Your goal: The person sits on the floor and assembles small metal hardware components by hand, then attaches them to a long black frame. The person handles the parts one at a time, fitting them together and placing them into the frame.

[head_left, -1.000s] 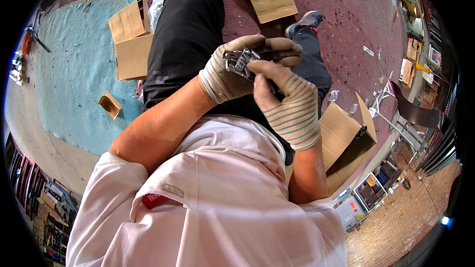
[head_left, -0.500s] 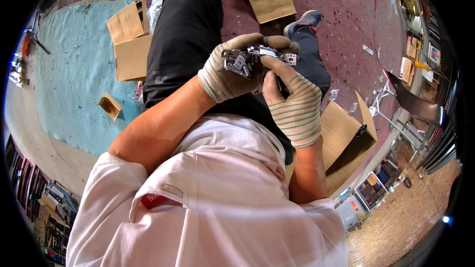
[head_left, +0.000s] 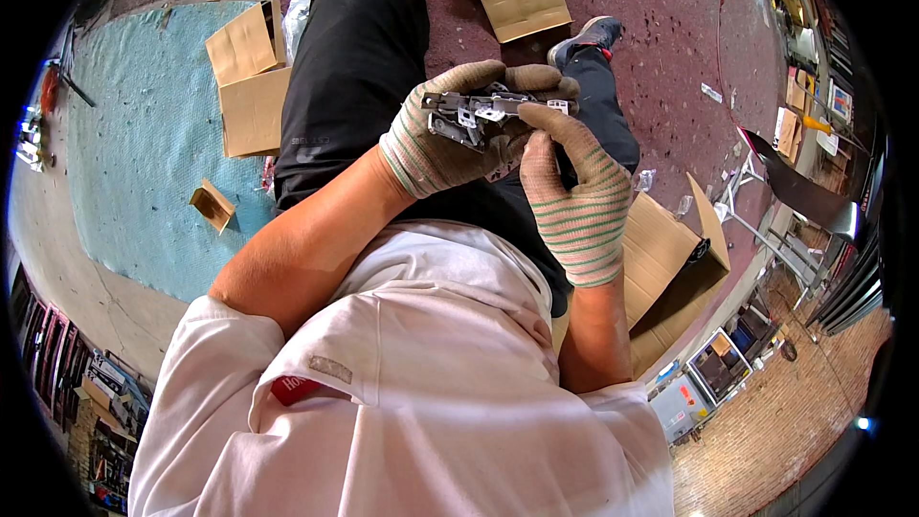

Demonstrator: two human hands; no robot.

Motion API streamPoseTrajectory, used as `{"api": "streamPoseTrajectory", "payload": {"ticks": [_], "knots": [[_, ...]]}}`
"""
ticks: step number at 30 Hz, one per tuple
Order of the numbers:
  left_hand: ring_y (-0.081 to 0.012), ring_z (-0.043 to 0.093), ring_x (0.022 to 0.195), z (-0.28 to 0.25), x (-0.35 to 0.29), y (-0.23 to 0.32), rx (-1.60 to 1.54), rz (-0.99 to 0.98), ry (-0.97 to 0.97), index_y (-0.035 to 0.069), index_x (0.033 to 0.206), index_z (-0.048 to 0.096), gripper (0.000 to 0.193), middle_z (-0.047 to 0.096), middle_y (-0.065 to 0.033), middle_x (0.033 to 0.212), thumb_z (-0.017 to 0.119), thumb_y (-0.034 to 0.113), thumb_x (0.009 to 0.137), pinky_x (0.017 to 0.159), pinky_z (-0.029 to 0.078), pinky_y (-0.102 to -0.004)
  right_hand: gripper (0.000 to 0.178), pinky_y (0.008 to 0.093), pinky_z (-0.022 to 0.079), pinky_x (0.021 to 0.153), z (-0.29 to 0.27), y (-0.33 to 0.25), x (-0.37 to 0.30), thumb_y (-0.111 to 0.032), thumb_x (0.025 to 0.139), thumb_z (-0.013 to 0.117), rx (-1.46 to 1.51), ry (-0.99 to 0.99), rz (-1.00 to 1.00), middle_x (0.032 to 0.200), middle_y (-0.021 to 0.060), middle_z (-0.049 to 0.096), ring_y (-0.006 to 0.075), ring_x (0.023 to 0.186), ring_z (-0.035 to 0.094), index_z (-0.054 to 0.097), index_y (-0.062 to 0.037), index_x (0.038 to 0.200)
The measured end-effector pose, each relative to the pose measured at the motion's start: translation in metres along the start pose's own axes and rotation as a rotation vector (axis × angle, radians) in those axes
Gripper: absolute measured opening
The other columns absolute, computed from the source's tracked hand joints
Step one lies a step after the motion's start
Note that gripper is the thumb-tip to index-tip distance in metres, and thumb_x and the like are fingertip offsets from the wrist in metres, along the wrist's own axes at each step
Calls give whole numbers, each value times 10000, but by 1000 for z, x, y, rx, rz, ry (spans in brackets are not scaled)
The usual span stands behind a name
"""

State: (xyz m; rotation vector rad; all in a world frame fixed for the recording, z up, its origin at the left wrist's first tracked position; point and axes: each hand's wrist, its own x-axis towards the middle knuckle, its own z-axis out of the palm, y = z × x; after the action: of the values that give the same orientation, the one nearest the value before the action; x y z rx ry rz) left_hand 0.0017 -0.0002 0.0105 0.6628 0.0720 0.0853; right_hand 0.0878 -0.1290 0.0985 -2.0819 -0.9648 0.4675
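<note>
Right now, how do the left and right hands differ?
The left hand cradles metal parts in its palm; the right hand has thumb and index finger near their right end. In the picture, the left hand's fingers point right; the right hand's point up-left. Both wear striped knit gloves.

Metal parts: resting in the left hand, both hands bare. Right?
Not bare: the head view shows striped gloves on both the left hand and the right hand. The metal parts do rest in the left hand.
</note>
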Motion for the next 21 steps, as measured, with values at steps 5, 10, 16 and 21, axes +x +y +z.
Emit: {"api": "streamPoseTrajectory", "payload": {"ticks": [5,10,16,21], "knots": [[-95,441,1400,-5,1,-11,-192,117,-74,139,1459,454,466,477,-6,1531,530,268,1018,1149,355,-295,198,339,569,784,0,-6,-3,-76,933,644,31,-38,74,966,179,735,291,872,742,717,-32,1111],[-132,419,1422,-8,7,-9,-829,-18,-205,83,1493,407,499,438,-58,1557,493,245,1028,1188,316,-317,207,359,574,789,7,0,-7,-70,925,647,-12,-54,-12,974,186,730,319,886,735,718,-35,1117],[-227,388,1449,-5,4,-15,-728,101,-170,-21,1494,385,487,397,-158,1570,354,215,1069,1210,298,-328,308,367,581,819,10,-2,-5,-64,923,630,-69,-25,-21,1032,202,725,339,942,729,672,-27,1226],[-282,383,1448,-4,6,-6,-965,16,-217,-55,1506,348,530,386,-197,1566,347,239,1065,1217,293,-369,352,364,584,833,12,1,-8,-64,916,631,-69,-12,-19,1078,215,721,339,983,726,653,-30,1266]]}}
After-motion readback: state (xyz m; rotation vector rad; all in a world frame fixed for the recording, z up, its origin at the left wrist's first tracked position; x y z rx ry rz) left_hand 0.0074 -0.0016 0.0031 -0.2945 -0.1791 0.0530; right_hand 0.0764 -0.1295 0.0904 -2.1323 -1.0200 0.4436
